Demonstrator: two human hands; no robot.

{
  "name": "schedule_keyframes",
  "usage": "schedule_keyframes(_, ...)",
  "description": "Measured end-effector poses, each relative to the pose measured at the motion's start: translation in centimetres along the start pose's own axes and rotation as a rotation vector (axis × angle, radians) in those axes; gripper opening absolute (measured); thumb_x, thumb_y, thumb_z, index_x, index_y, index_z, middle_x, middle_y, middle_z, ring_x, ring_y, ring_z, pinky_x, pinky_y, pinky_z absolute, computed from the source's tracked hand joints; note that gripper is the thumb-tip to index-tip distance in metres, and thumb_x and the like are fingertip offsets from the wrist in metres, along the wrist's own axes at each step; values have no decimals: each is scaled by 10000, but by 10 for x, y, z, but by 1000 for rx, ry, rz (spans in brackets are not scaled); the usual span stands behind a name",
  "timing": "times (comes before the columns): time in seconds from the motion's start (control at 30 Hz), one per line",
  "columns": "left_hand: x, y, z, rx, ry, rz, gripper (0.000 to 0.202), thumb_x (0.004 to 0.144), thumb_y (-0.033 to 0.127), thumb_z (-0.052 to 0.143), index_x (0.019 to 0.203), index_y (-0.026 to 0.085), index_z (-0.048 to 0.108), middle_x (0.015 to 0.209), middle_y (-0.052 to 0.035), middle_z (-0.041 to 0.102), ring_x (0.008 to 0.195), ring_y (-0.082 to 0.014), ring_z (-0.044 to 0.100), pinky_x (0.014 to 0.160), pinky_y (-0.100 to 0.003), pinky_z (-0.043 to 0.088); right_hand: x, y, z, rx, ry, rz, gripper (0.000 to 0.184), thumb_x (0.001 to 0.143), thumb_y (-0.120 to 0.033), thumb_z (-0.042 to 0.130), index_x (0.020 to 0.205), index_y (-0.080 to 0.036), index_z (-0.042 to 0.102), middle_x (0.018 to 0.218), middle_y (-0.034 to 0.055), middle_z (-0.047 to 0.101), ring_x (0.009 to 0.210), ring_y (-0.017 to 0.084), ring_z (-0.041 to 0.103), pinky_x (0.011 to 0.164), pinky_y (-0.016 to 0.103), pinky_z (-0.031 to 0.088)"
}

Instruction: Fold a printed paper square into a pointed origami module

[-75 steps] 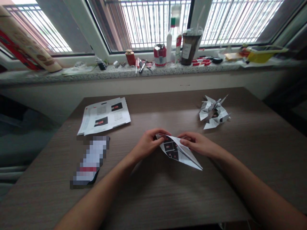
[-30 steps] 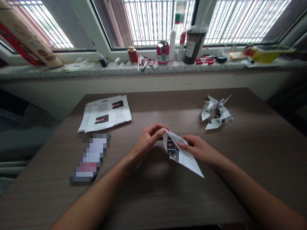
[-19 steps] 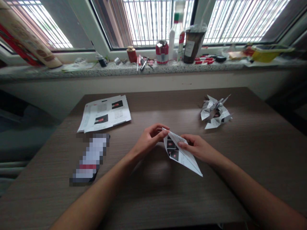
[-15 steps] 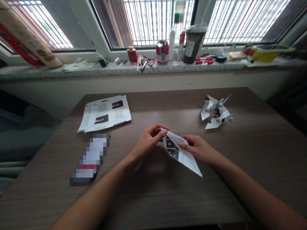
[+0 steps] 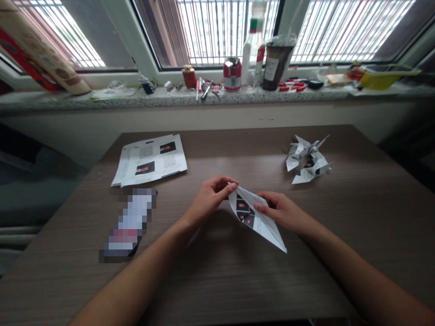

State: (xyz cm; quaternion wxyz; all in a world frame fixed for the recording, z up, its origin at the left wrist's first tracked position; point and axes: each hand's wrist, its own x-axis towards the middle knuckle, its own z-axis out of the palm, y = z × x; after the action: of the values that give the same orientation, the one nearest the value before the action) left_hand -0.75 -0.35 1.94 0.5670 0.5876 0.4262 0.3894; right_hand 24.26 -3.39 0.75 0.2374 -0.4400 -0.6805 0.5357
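Note:
A folded sheet of printed paper [image 5: 260, 225], white with small dark pictures, is held between my two hands over the middle of the table. My left hand [image 5: 215, 194] pinches its upper left corner between thumb and fingers. Along its upper right edge, my right hand [image 5: 277, 209] grips it with the thumb on top; the other fingers are partly hidden behind the paper. A long pointed end of the paper slants down to the lower right, free of both hands. The left edge bulges slightly outward.
Printed sheets [image 5: 151, 160] lie at the back left of the brown table [image 5: 217, 280], with a blurred-out phone-like object [image 5: 131, 224] in front. Several folded paper pieces [image 5: 308, 159] form a cluster at the back right. A can, bottles and a cup line the stone windowsill [image 5: 118, 105].
The left edge of the folded paper bulges out a little more to the left. Both hands keep their hold almost unmoved, and the camera view has shifted slightly.

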Motion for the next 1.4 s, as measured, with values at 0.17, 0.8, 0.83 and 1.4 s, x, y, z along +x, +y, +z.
schedule_keyframes(0.17, 1, 0, -2, 15, 16, -35, 291, 931, 433, 706, 993, 155, 768, 978, -98, 763, 885, -215, 706, 858, -351, 562, -1, -2, -1, -16, -6, 8, 342, 1003, -472, 577, 1142, -189, 712, 1050, 68, 743, 903, 214, 671, 775, 312, 512)
schedule_keyframes(0.8, -6, 2, 5, 428, -164, 147, 181, 991, 330, 652, 1026, 186, 757, 1001, -40, 763, 913, -174, 697, 835, -286, 520, 0, -2, -6, -142, 76, 41, 296, 963, -459, 638, 1026, -191, 745, 943, 59, 750, 823, 202, 655, 717, 306, 484)
schedule_keyframes(0.83, -5, 0, 5, 410, -153, 133, 186, 994, 331, 646, 1028, 180, 749, 1004, -43, 758, 913, -173, 694, 832, -284, 522, 0, -2, -7, -140, 116, 62, 314, 963, -478, 633, 973, -184, 743, 899, 57, 742, 791, 197, 645, 690, 300, 475)
schedule_keyframes(1.4, -7, 0, 6, 448, -372, 65, 245, 1008, 377, 617, 982, 173, 751, 907, -30, 726, 811, -154, 636, 727, -260, 477, -4, -14, -5, -274, -30, -14, 373, 1015, -497, 556, 958, -182, 748, 848, 33, 713, 730, 164, 598, 634, 281, 408)
